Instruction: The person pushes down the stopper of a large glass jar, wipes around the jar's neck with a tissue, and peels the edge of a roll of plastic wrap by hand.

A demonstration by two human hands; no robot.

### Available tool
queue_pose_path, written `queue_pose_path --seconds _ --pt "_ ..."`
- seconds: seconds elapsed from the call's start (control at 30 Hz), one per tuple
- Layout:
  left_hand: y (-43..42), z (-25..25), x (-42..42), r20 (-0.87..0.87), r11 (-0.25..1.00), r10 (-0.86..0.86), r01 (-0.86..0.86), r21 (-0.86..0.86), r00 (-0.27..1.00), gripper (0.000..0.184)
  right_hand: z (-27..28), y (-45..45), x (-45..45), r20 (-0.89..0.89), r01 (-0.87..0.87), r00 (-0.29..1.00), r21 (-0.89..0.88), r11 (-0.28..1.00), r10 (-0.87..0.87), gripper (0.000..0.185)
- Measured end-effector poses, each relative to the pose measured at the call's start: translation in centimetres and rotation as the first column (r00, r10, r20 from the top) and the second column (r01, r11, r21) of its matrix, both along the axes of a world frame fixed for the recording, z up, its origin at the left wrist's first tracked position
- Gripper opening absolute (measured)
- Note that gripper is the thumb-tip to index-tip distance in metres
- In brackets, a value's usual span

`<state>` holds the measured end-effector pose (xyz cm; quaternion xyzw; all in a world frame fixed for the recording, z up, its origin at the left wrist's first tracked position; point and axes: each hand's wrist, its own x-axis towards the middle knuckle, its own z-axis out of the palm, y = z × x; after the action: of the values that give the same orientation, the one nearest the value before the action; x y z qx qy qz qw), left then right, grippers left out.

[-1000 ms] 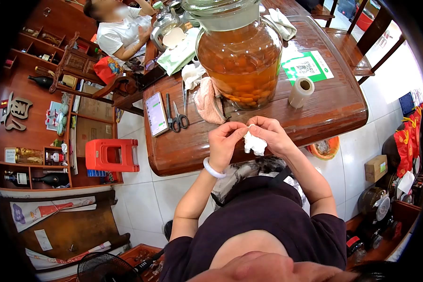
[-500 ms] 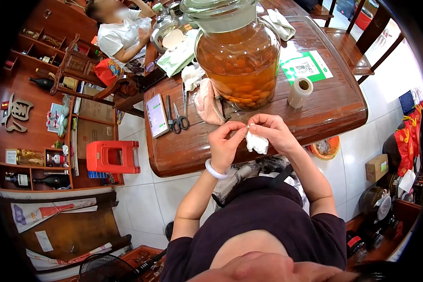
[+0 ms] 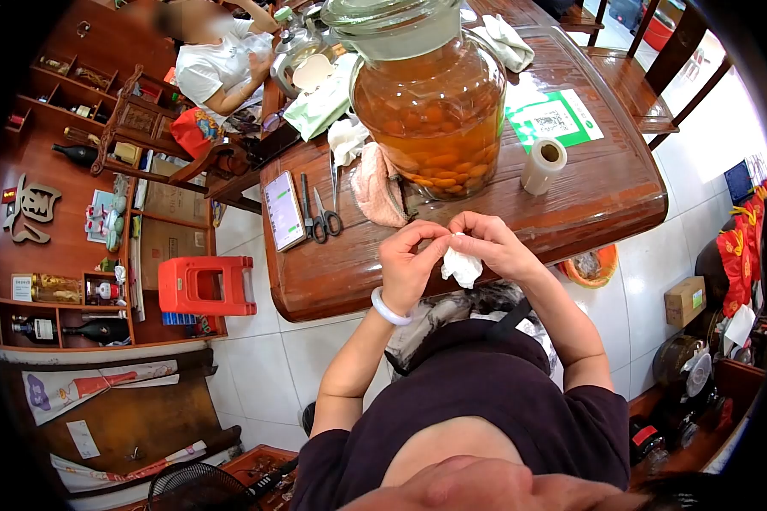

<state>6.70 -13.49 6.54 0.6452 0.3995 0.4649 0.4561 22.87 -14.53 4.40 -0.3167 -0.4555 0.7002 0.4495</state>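
Observation:
Both hands meet just over the table's near edge, fingertips together. My right hand [image 3: 492,244] is closed in a pinch on a crumpled white tissue [image 3: 463,268], which hangs below the fingers. Beside it, my left hand [image 3: 407,260], with a white bangle on the wrist, is also pinched at the tissue's top; what sits between its fingertips is hidden. Beyond the hands stands a big lidded glass jar [image 3: 430,111] of amber liquid with orange-red fruits. A pink cloth [image 3: 378,189] lies against its left side.
On the wooden table [image 3: 349,272] lie a phone [image 3: 284,211], black-handled scissors [image 3: 324,223], a roll of clear film [image 3: 544,166] and a green QR card [image 3: 556,119]. Another person [image 3: 222,68] sits at far left. A red stool [image 3: 206,285] stands on the floor.
The tissue has shifted slightly left and down with the right hand's fingers. The right thumb now lies further over its top. The left hand has barely moved.

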Motion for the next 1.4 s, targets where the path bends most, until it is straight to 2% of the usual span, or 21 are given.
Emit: queue_pose_path --seconds 0.27,0.37,0.43,0.53,0.6,0.7,0.8,1.03,1.1,1.23,1.3,1.4 --pt "0.0 0.0 -0.2 0.026 0.994 -0.043 0.046 -0.095 0.999 0.004 -0.6 0.0 0.0 -0.070 -0.035 0.997 -0.066 0.997 0.031 0.018" --pt "0.0 -0.1 -0.3 0.048 0.987 -0.052 0.058 -0.148 0.997 0.005 -0.6 0.0 0.1 -0.128 -0.056 0.991 -0.096 0.994 0.044 0.017" --pt "0.0 0.0 -0.3 0.063 0.982 -0.053 0.063 -0.180 0.997 0.005 -0.8 0.0 0.3 -0.243 -0.089 0.969 -0.178 0.980 0.044 0.018" --pt "0.0 0.1 -0.4 0.128 0.971 -0.067 0.094 -0.220 0.989 0.007 -1.0 0.0 0.1 -0.291 -0.087 0.957 -0.232 0.969 0.016 0.018" --pt "0.1 0.1 -0.4 0.199 0.932 -0.036 0.105 -0.346 0.979 0.009 -1.2 0.0 0.0 -0.319 -0.088 0.948 -0.241 0.967 0.007 0.018" --pt "0.3 -0.3 -0.5 0.284 0.905 -0.019 0.136 -0.402 0.959 0.011 -1.3 0.0 0.0 -0.355 -0.084 0.935 -0.259 0.962 -0.014 0.017" --pt "0.2 -0.5 -0.3 0.339 0.899 -0.010 0.156 -0.409 0.941 0.011 -1.3 0.1 0.0 -0.366 -0.070 0.930 -0.278 0.958 -0.039 0.016" --pt "0.1 -0.6 0.2 0.342 0.908 0.037 0.111 -0.404 0.939 0.012 -0.9 0.1 -0.2 -0.345 -0.007 0.934 -0.276 0.961 -0.092 0.013" --pt "0.1 -1.0 0.3 0.238 0.946 0.057 0.024 -0.324 0.970 0.009 -0.6 0.1 -0.3 -0.323 0.018 0.941 -0.260 0.965 -0.105 0.013" --pt "-0.1 -1.2 0.5 0.225 0.965 0.054 0.007 -0.263 0.973 0.008 -0.7 0.2 -0.4 -0.216 0.062 0.971 -0.184 0.981 -0.102 0.014" --pt "0.1 -1.6 0.5 0.172 0.992 0.036 -0.014 -0.129 0.984 0.007 -0.8 0.2 -0.4 -0.179 0.076 0.978 -0.166 0.983 -0.105 0.014" --pt "0.2 -1.0 0.3 0.128 0.993 -0.013 0.027 -0.112 0.992 0.006 -0.8 0.2 -0.3 -0.131 0.065 0.988 -0.128 0.990 -0.082 0.014"
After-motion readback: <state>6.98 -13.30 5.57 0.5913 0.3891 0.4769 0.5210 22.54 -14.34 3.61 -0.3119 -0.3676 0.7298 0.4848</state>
